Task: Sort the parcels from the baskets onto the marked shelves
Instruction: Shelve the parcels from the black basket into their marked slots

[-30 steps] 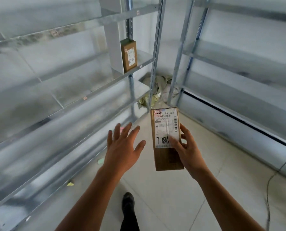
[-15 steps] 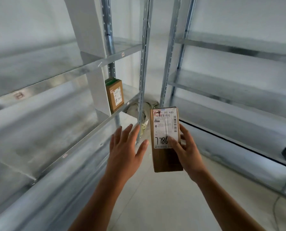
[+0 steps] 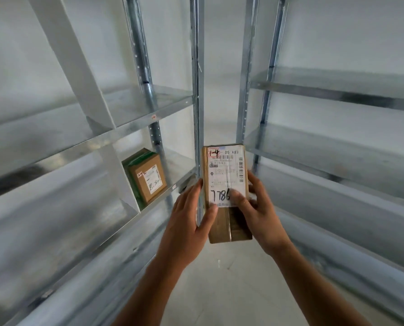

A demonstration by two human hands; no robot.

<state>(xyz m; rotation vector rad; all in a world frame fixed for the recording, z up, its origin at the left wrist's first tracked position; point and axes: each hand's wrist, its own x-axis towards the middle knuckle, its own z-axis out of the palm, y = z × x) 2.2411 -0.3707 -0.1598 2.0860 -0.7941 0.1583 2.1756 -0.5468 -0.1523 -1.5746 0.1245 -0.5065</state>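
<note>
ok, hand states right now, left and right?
Left hand: grips the parcel along its left edge.
Right hand: grips the same parcel, thumb on its label.

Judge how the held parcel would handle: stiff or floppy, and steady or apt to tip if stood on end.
Probably stiff: the parcel is a square-edged cardboard box, showing no sag between the left hand and right hand. Likely tippy on end, being tall and narrow. Its taped label may be slightly slick.

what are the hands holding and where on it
A tall brown cardboard parcel: left hand grips its left edge, right hand its right edge, thumb on the white label.
</note>
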